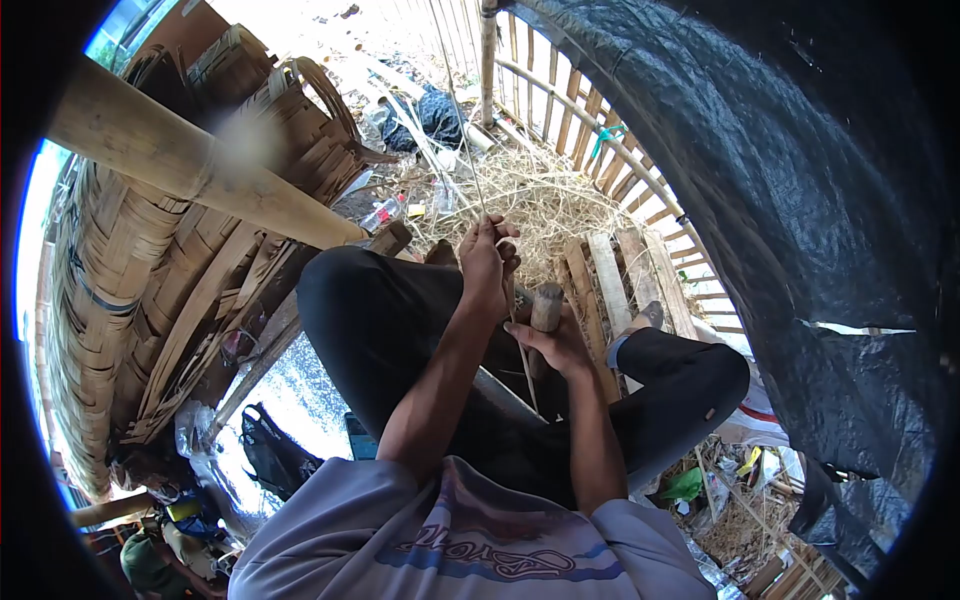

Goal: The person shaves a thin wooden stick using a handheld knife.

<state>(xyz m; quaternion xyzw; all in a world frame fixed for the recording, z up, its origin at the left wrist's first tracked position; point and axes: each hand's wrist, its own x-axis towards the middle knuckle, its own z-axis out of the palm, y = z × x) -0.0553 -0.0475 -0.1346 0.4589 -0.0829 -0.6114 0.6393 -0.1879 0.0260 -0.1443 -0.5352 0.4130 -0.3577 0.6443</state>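
Between my crossed legs, a long thin bamboo strip [471, 160] runs from the upper middle of the view down past both hands. My left hand [484, 262] is closed around the strip, with the fingers pinched near its middle. Lower and to the right, my right hand [552, 342] wraps round a short cylindrical wooden handle [547, 307] whose blunt end points up. A flat pale blade [508, 394] extends from beneath that hand toward my lap. The strip passes beside the right thumb.
A thick bamboo pole [200, 165] crosses the upper left, before stacked woven bamboo panels [130, 260]. Shavings [540, 205] and wooden slats [608, 275] lie ahead. A dark tarp [800, 200] hangs at right beside a bamboo fence [590, 120]. A black bag [275, 455] rests at lower left.
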